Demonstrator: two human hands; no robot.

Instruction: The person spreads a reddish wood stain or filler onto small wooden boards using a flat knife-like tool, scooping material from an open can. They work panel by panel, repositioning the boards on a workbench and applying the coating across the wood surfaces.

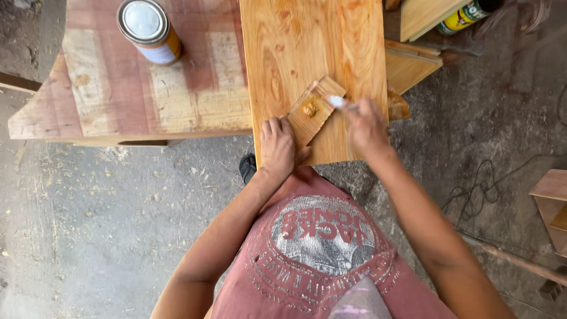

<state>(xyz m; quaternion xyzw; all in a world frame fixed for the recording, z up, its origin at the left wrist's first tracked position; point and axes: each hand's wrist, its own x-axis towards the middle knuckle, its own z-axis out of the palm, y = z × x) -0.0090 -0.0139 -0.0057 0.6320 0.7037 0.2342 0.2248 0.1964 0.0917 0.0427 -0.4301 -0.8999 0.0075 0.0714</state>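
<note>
My left hand [277,146] grips the near end of a small flat wooden piece [312,112] that lies tilted on a long orange-brown wooden board [307,41]. A blob of brownish paste sits in the middle of the small piece. My right hand [365,125] holds a small pale tool [338,101], its tip at the right edge of the small piece. The tool's handle is hidden inside my fingers.
A round tin can [149,29] with a pale lid stands on a reddish wooden panel [106,88] at the left. More wooden pieces [413,59] and a bottle [466,15] lie at the upper right. Cables [478,189] run over the dusty concrete floor; wooden parts [552,201] stand at the right edge.
</note>
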